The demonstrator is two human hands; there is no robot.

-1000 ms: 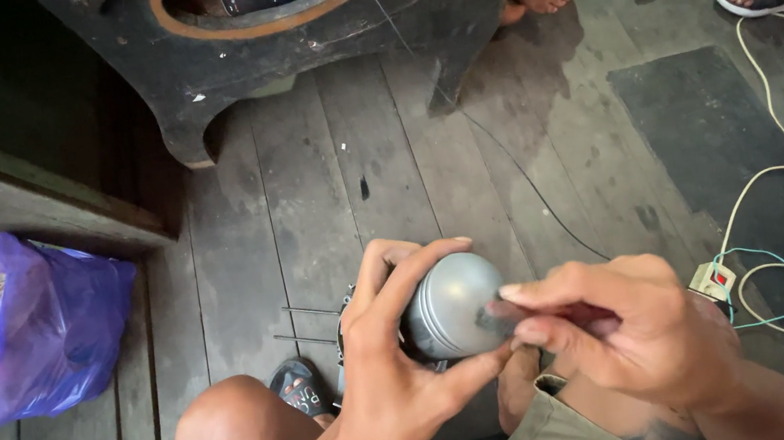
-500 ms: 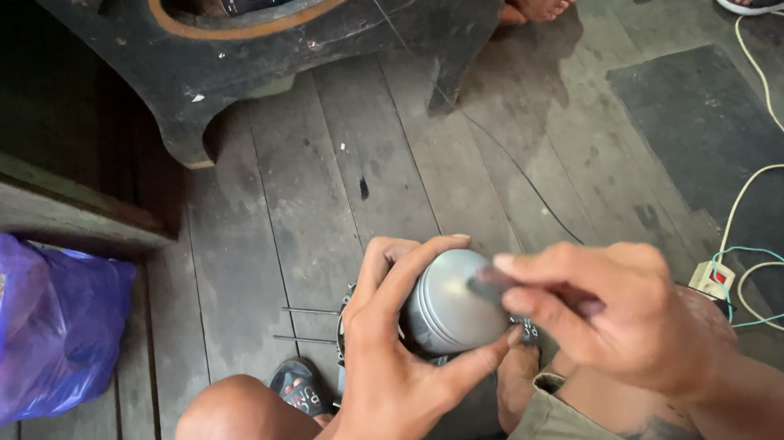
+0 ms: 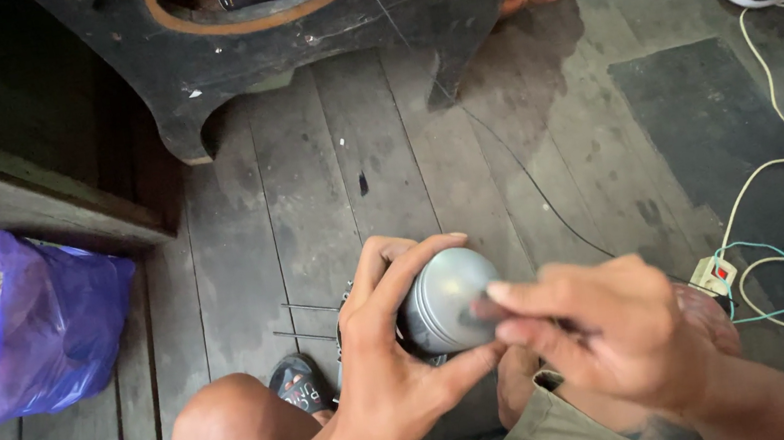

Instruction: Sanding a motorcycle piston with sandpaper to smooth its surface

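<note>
Left hand (image 3: 392,356) up from the bottom, palm turned inward, fingers (image 3: 403,261) curled in a round grip, thumb (image 3: 460,365) stuck out underneath. Right hand (image 3: 619,331) in from the lower right, back of hand up, fingertips (image 3: 515,307) pinched tight together, just beside the left thumb. Bare knee (image 3: 239,437) bent below the left wrist.
</note>
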